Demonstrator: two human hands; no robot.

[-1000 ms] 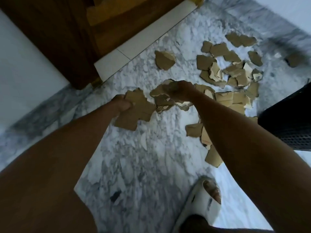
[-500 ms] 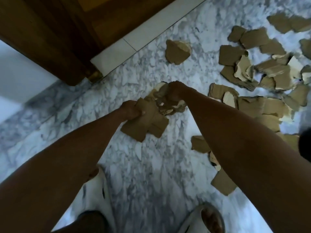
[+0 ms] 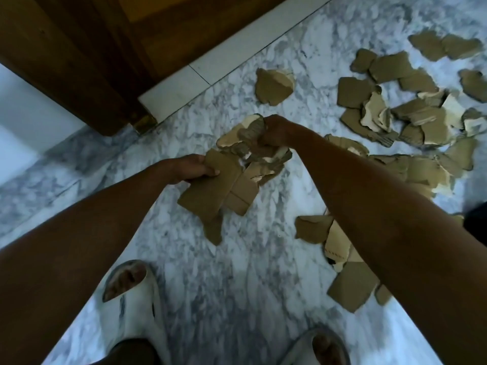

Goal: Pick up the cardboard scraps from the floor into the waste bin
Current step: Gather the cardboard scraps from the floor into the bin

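Nearer now, both hands (left (image 3: 189, 167), right (image 3: 274, 130)) clutch cardboard scraps (image 3: 232, 180) above bare floor (image 3: 237, 285).

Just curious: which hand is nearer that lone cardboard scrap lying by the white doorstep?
The right hand, gripping a crumpled bunch just below the lone scrap. The left hand holds flat pieces farther down and to the left.

No text can be read; faint dark marks on one pale cardboard scrap (image 3: 337, 243) are illegible.
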